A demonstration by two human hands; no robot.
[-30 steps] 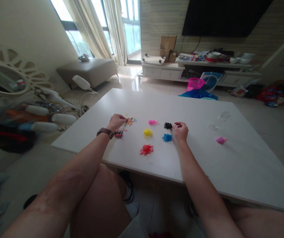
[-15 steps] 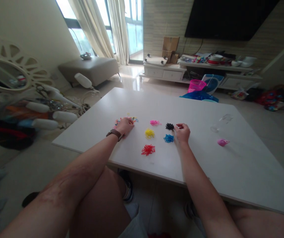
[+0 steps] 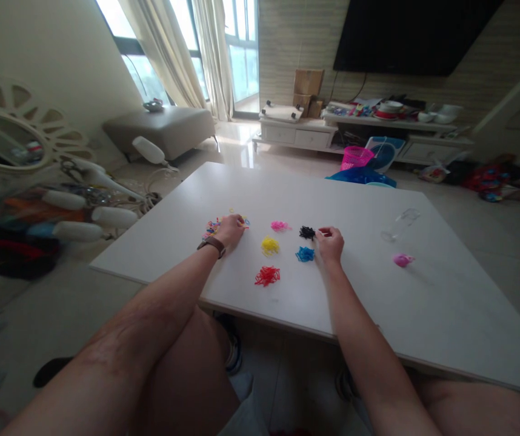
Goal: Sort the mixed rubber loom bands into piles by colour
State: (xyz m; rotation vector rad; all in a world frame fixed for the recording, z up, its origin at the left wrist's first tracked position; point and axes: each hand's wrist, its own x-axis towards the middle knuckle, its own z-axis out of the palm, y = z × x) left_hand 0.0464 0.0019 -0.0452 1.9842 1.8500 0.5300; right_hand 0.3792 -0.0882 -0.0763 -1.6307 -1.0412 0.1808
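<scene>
My left hand (image 3: 233, 230), with a brown watch strap on its wrist, is pinched at the right edge of a mixed-colour pile of small rubber bands (image 3: 210, 229). A red band (image 3: 245, 226) pokes out at its fingertips. My right hand (image 3: 331, 243) rests on the table, fingers curled, just right of a black pile of bands (image 3: 306, 232); anything between those fingers is hidden. Between the hands lie single-colour piles: pink bands (image 3: 280, 226), yellow bands (image 3: 270, 246), blue bands (image 3: 305, 254) and red bands (image 3: 267, 276).
On the right of the white table (image 3: 364, 290) are a clear plastic container (image 3: 408, 217) and a small pink object (image 3: 403, 260). A pink basket (image 3: 356, 157) stands beyond the far edge. Left of the table is a lamp with white shades (image 3: 114, 217).
The view has shifted slightly left. My left hand has moved a little right off the mixed pile, and a red band now shows at its fingertips. My right hand stays beside the black pile.
</scene>
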